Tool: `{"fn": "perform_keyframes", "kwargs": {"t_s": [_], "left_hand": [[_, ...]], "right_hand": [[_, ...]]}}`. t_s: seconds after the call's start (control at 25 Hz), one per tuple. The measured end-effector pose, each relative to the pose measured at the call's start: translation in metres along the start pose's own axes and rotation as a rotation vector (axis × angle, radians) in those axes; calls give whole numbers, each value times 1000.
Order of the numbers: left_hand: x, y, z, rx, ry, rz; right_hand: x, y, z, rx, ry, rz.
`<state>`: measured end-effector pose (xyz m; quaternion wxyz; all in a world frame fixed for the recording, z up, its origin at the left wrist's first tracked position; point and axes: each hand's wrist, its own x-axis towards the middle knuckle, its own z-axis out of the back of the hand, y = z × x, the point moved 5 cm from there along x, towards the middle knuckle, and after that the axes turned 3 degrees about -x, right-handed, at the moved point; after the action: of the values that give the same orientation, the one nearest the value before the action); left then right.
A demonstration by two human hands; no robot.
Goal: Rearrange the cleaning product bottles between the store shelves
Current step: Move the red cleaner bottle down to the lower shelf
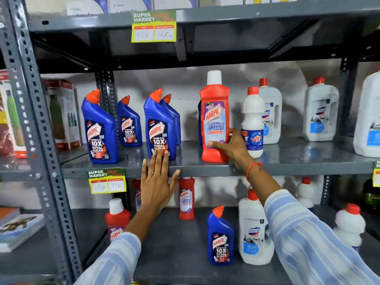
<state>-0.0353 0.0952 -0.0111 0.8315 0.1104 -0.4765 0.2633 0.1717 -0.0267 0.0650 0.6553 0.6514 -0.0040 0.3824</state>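
Red bathroom cleaner bottle point(214, 120): stands upright near the front edge of the middle shelf point(287, 159), white cap up, label facing me.
My right hand point(230, 147): wraps the bottle's lower right side, thumb across the label, fingers curled behind it.
My left hand point(157, 179): flat and spread wide, holding nothing; fingertips overlap the base of a blue Harpic bottle point(159, 128) at the shelf lip.
Open room left: a bare stretch of shelf between that blue bottle and the red one.
Open room right: a white Kiff bottle point(252, 122) stands just beside my right hand.
Lower shelf point(176, 243): wide bare floor at centre; another blue bottle point(220, 239) and a white Domex jug point(254, 231) stand to the right.
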Motion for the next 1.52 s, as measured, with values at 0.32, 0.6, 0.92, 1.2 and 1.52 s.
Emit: {"fn": "perform_keyframes", "kwargs": {"t_s": [0.32,0.6,0.92,1.2,1.52], "left_hand": [[-20,17,-5,50,-23,-8],[-29,52,-12,102,-44,-105],[-30,60,-23,142,-123,-171],[-29,62,-29,154,-170,-184],[-29,63,-33,161,-191,-178]], "right_hand": [[-86,14,-13,232,76,117],[-178,-108,-75,351,179,-59],[-213,-221,-128,162,240,-244],[-215,-268,-149,76,287,-336],[-206,-281,-157,122,388,-404]]}}
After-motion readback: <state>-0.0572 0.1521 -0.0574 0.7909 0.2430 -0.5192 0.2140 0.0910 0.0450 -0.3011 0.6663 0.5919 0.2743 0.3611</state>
